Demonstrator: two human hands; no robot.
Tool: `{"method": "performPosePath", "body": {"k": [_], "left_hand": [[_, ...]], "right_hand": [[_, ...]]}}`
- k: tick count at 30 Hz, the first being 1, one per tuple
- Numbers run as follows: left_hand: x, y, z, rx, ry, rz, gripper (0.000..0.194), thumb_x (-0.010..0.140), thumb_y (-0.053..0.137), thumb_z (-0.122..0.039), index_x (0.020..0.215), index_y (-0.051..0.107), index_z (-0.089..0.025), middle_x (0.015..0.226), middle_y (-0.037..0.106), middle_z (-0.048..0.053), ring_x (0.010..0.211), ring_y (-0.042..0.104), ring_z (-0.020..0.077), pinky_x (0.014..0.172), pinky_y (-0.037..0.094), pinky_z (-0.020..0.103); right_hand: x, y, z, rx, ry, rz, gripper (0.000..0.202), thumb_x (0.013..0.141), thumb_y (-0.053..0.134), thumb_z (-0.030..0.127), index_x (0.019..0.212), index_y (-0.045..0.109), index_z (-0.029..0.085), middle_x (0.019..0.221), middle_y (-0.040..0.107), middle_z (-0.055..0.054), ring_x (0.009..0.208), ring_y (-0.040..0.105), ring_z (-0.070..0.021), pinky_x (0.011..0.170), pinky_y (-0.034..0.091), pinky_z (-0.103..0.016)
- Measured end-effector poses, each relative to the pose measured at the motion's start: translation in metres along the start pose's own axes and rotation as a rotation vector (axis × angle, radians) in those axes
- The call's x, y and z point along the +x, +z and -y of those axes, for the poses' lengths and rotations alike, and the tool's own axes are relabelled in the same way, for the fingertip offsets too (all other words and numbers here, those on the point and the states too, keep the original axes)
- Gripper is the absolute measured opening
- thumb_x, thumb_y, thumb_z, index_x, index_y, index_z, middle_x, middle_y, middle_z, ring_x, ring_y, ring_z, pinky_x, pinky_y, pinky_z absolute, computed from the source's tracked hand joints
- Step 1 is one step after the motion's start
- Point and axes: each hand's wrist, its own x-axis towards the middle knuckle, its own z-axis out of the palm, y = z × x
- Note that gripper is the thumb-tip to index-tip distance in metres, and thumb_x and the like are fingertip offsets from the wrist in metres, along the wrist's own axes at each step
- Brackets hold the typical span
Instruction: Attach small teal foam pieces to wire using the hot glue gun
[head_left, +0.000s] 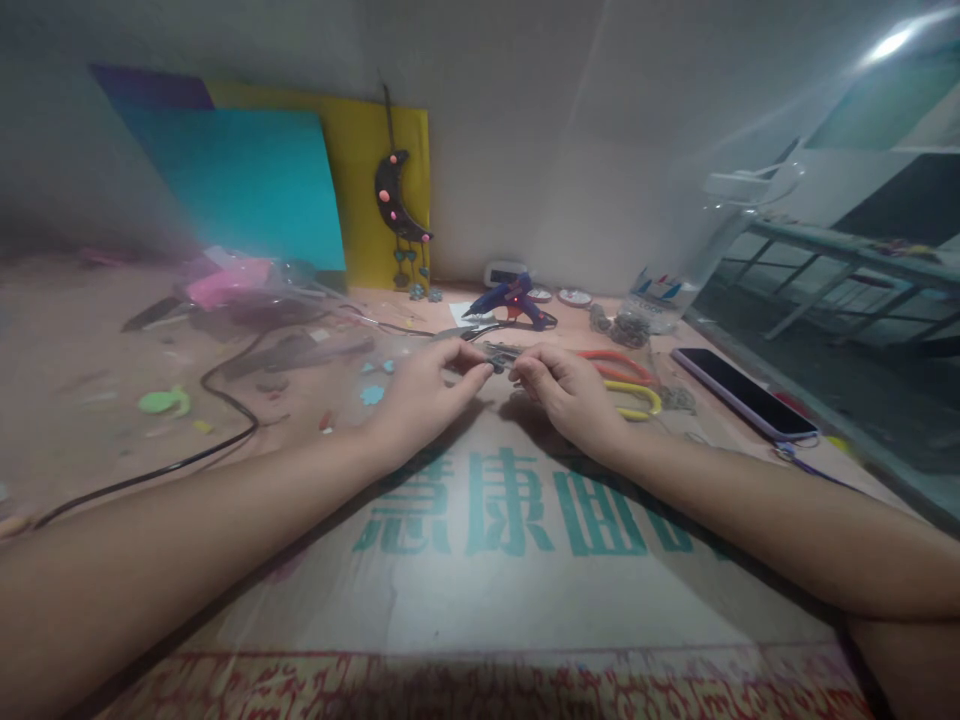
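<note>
My left hand [442, 385] is closed in a pinch on a small dark piece [496, 364] above the middle of the table. Close to its right side, my right hand [559, 385] has its fingertips pressed together; whatever they hold is too small to make out. Behind my hands lies a blue glue gun [510, 300] with a small red light. Red-handled scissors [619, 362] and a yellow handle [637, 402] lie just beyond my right hand. Blue cut-out shapes [373, 395] are left of my left hand.
A dark moon ornament [394, 195] hangs before yellow and blue sheets [247, 180] at the wall. A black cable [225, 400] curves along the left. On the right are a phone [742, 392], twine [630, 330] and a clear container [664, 300].
</note>
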Motion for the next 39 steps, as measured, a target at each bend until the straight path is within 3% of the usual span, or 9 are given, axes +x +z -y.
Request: {"method": "performPosePath", "body": {"k": [5, 9, 13, 17, 23, 29, 39], "left_hand": [[-0.0001, 0.0004, 0.001, -0.002, -0.004, -0.011, 0.013, 0.087, 0.06, -0.031, 0.084, 0.065, -0.019, 0.086, 0.07, 0.001, 0.083, 0.063, 0.0166, 0.079, 0.048, 0.028], [0.0005, -0.0009, -0.0008, -0.016, -0.031, 0.005, 0.012, 0.087, 0.059, -0.03, 0.084, 0.064, -0.019, 0.087, 0.07, 0.002, 0.085, 0.063, 0.0176, 0.079, 0.049, 0.029], [0.0009, -0.0018, -0.002, -0.016, -0.032, 0.013, 0.012, 0.088, 0.058, -0.03, 0.086, 0.065, -0.02, 0.088, 0.07, 0.002, 0.085, 0.064, 0.0176, 0.081, 0.049, 0.03], [0.0005, -0.0011, -0.0001, -0.001, -0.027, 0.01, 0.013, 0.087, 0.059, -0.031, 0.085, 0.065, -0.02, 0.087, 0.071, 0.001, 0.084, 0.064, 0.0174, 0.08, 0.049, 0.029], [-0.0006, 0.0003, 0.0009, -0.004, -0.005, 0.033, 0.014, 0.088, 0.059, -0.032, 0.085, 0.066, -0.02, 0.086, 0.071, 0.001, 0.084, 0.064, 0.0175, 0.078, 0.049, 0.029], [0.0003, 0.0007, -0.0023, -0.129, -0.085, 0.162, 0.016, 0.087, 0.059, -0.032, 0.087, 0.067, -0.019, 0.086, 0.071, 0.002, 0.08, 0.064, 0.0166, 0.075, 0.05, 0.029], [-0.0008, 0.0008, 0.0012, -0.294, -0.18, 0.25, 0.028, 0.089, 0.056, -0.044, 0.088, 0.068, -0.019, 0.078, 0.072, 0.003, 0.065, 0.063, 0.0146, 0.059, 0.049, 0.026]], "right_hand": [[0.0, 0.0031, 0.0, 0.105, 0.023, 0.013, 0.017, 0.091, 0.058, 0.037, 0.095, 0.057, 0.021, 0.067, 0.049, 0.004, 0.059, 0.045, -0.012, 0.056, 0.036, -0.026], [-0.0011, 0.0049, 0.0018, 0.107, -0.001, 0.01, 0.032, 0.083, 0.069, 0.03, 0.11, 0.054, 0.023, 0.064, 0.037, 0.008, 0.054, 0.035, -0.011, 0.052, 0.031, -0.025], [-0.0018, 0.0038, 0.0033, 0.003, -0.033, -0.066, 0.011, 0.087, 0.063, 0.029, 0.096, 0.063, 0.022, 0.07, 0.053, 0.002, 0.058, 0.043, -0.0124, 0.056, 0.036, -0.027], [-0.0005, 0.0022, 0.0038, -0.001, -0.036, -0.09, 0.008, 0.088, 0.062, 0.028, 0.084, 0.065, 0.021, 0.08, 0.066, -0.002, 0.069, 0.055, -0.0158, 0.063, 0.042, -0.029], [0.002, 0.001, 0.0026, -0.033, -0.006, -0.025, 0.017, 0.091, 0.057, 0.031, 0.078, 0.059, 0.02, 0.072, 0.062, 0.0, 0.064, 0.053, -0.014, 0.061, 0.04, -0.027], [0.0, 0.0007, 0.0015, 0.013, 0.003, 0.046, 0.028, 0.095, 0.05, 0.037, 0.074, 0.053, 0.02, 0.065, 0.055, 0.002, 0.059, 0.049, -0.0116, 0.059, 0.039, -0.025], [-0.0004, 0.001, 0.0015, 0.013, 0.018, 0.054, 0.025, 0.093, 0.054, 0.038, 0.076, 0.059, 0.02, 0.068, 0.063, 0.001, 0.061, 0.054, -0.0123, 0.059, 0.041, -0.024]]}}
